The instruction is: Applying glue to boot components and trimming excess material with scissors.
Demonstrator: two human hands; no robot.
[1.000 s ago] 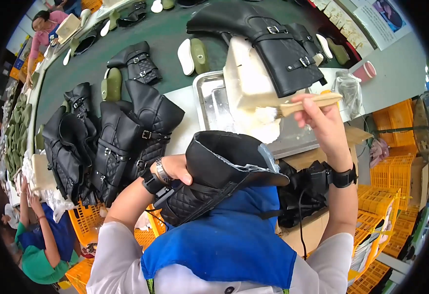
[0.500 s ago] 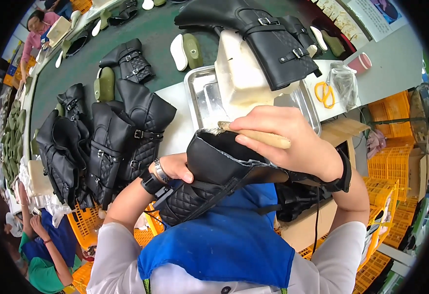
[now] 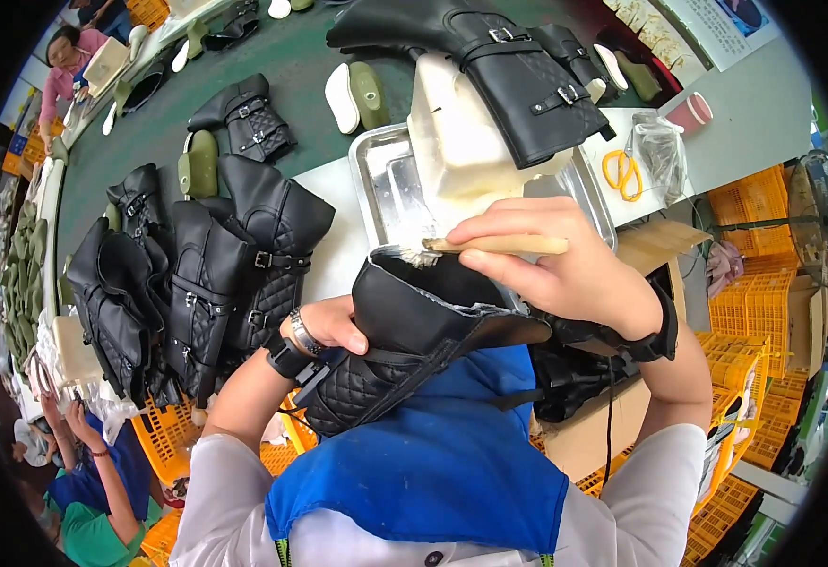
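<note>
A black boot upper [image 3: 376, 387] with a quilted panel and straps lies tilted across my lap, its open edge facing up. My left hand [image 3: 331, 326] is closed on its left side, thumb on the outer face. Between the fingers and thumb of my right hand [image 3: 565, 260] is a brush [image 3: 508, 245] with a pale wooden handle. Its whitish bristles touch the upper's raw rim at the far left of the opening. The upper's underside and most of my left fingers are hidden.
Ahead, a metal tray [image 3: 365, 180] carries a cream block-shaped container [image 3: 452, 142] with a black boot [image 3: 537, 109] lying over it. Several black boot uppers [image 3: 201, 283] stand at left. Orange scissors [image 3: 622, 176] and a plastic bag [image 3: 660, 151] lie right. Co-workers [image 3: 102, 482] are at left.
The brush has swung to a flatter angle, its bristles slightly lower along the rim. My right hand has risen a little. The upper has shifted slightly left with my left hand.
</note>
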